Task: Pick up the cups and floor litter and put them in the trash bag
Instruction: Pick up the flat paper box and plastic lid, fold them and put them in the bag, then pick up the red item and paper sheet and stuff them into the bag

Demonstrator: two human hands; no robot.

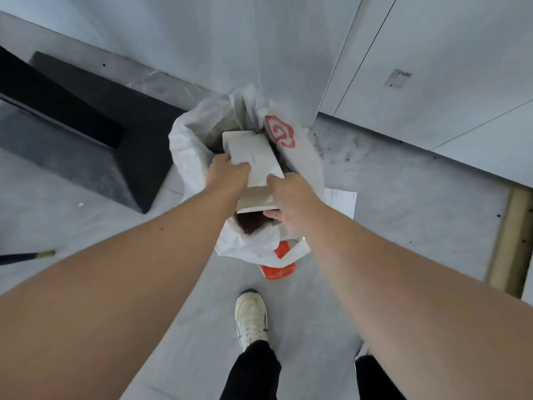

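- Both hands closed on a flat white box (253,160) — left hand (227,176) gripping its near-left edge, right hand (288,203) clamped on the near-right corner, fingers curled underneath.
- Box sits tilted over the open mouth of the white trash bag (190,151), far end already inside, near end sticking out.
- Risk: box looks wide for the opening — it could catch on the rim and tear the thin plastic if forced.
- Risk: bag stands loose on the floor (403,197) with nothing holding it; a push could tip or collapse it and spill what's inside.
- Risk: neither hand holds the rim, so the mouth may fold shut under the box.
- Sheet of paper (343,202) just right of the bag and an orange packet (278,269) partly under its near side are not yet in — easy to miss.
- No cups visible.
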